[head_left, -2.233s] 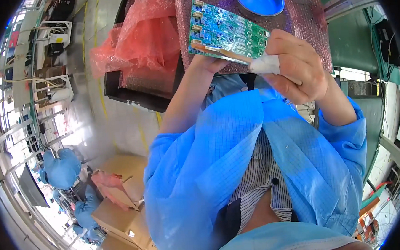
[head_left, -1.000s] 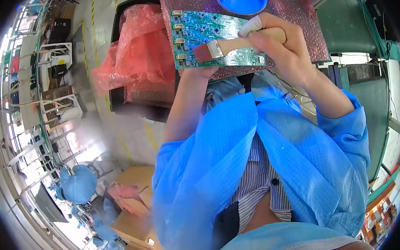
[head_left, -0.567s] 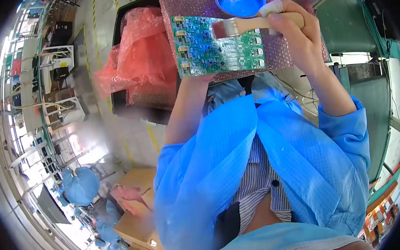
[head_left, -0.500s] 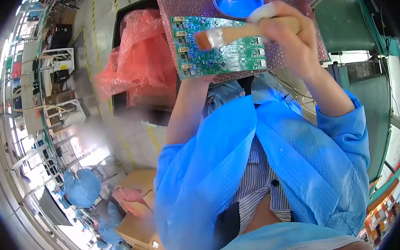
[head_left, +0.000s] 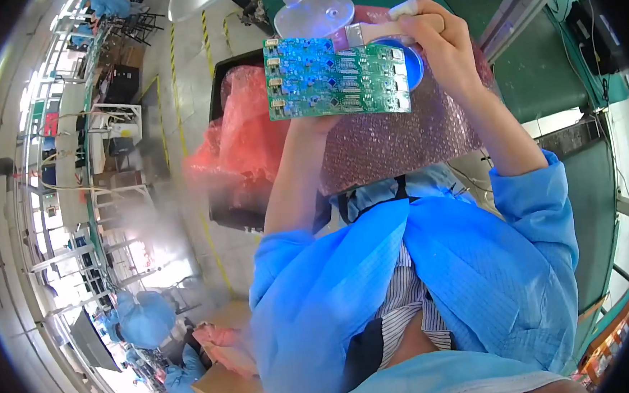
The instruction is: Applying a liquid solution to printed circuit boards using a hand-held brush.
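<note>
My left hand (head_left: 316,123) holds up a green circuit board (head_left: 369,92) from its near edge; the fingers are hidden behind the board. Blue light falls on the board's left part, and white connectors line its two short sides. My right hand (head_left: 443,41) grips a flat brush (head_left: 383,30) by its wooden handle, with a white cover on one fingertip. The brush's metal band is just above the board's far edge; I cannot tell whether the bristles touch it. A round blue-lit dish (head_left: 414,69) shows partly behind the board's right end.
Purplish bubble wrap (head_left: 405,144) covers the work surface. To its left, a black bin (head_left: 216,94) holds pink bubble wrap (head_left: 242,139). At the far side is a lamp base (head_left: 316,15). A cardboard box (head_left: 229,389) stands lower left, near people in blue (head_left: 145,318).
The brush has moved from over the board's left part to its far edge. The view has shifted, bringing the lamp base in. The board now overlaps the dish.
</note>
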### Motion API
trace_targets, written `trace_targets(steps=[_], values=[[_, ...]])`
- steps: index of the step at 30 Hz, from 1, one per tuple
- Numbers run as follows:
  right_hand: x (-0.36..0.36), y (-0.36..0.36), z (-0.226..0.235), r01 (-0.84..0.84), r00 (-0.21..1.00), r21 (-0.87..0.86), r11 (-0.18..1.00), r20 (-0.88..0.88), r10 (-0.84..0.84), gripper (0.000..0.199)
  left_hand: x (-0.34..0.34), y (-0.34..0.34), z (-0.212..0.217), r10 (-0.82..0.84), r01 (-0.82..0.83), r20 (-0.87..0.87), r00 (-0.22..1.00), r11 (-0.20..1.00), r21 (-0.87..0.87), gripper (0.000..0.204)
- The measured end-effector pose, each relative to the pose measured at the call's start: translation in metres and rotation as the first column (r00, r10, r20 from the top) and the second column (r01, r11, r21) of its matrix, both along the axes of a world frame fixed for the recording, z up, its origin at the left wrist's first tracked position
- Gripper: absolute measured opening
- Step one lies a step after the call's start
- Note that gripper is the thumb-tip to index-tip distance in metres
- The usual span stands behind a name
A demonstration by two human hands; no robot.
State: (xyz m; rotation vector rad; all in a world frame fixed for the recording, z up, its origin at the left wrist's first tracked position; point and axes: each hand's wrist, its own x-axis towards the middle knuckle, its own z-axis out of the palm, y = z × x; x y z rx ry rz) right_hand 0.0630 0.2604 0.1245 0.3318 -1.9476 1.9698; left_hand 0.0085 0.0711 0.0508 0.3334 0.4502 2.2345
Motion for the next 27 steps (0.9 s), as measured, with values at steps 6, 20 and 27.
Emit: trace_targets(steps=[6, 20, 27], values=[[-0.042, -0.019, -0.006, -0.071, 0.996, -0.103, 0.992, 0.039, 0.076, 0.018, -0.027, 0.010, 0.019, 0.135, -0.129, 0.074, 0.988, 0.988, -0.079, 0.036], [-0.093, -0.033, -0.010, 0.003, 0.998, -0.147, 0.989, 0.064, 0.006, 0.016, -0.107, -0.033, -0.013, 0.430, -0.436, -0.075, 0.900, 0.887, -0.154, 0.027], [-0.104, -0.033, -0.032, -0.070, 0.997, 0.020, 0.997, 0.028, 0.070, 0.016, -0.136, -0.059, -0.042, 0.430, -0.439, -0.128, 0.894, 0.897, -0.052, 0.026]])
